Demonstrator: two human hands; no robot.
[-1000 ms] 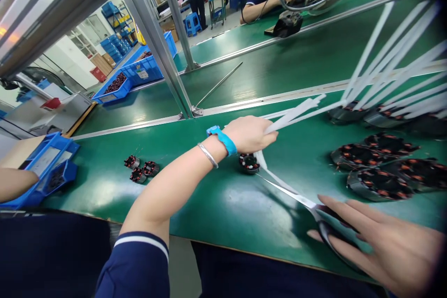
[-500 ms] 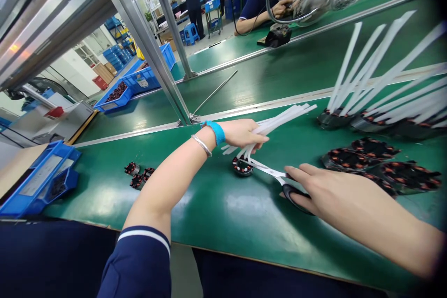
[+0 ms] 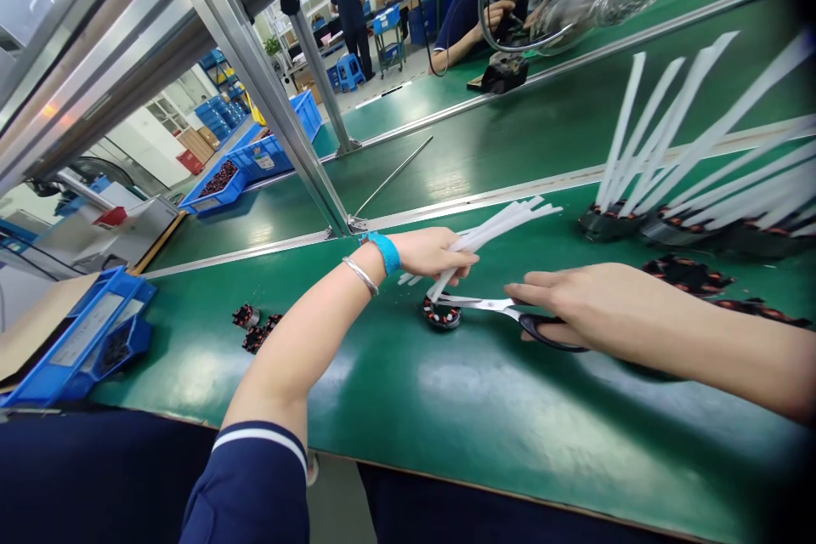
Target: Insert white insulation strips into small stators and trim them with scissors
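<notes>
My left hand (image 3: 439,255) is closed around a bundle of white strips (image 3: 503,229), which slant up to the right. Below it, a small round motor stator (image 3: 442,314) with black and copper-red parts lies on the green table (image 3: 382,391). White pieces show in its ring, and at least one strip runs from its back edge up to my left hand. My right hand (image 3: 574,302) grips black-handled scissors (image 3: 494,304). Their blades reach left to the strip just above the stator's rim; whether they touch it I cannot tell.
Stators with tall white strips (image 3: 669,136) stand at the back right. Others without strips (image 3: 688,274) lie partly behind my right arm. Several small stators (image 3: 255,331) sit by my left forearm. Blue bins (image 3: 95,340) stand at left. A co-worker's hand (image 3: 501,17) is across the bench.
The scissors have shifted slightly and lie flatter, with my right forearm raised over the stators at right. Fewer strips now run from the stator to my left hand.
</notes>
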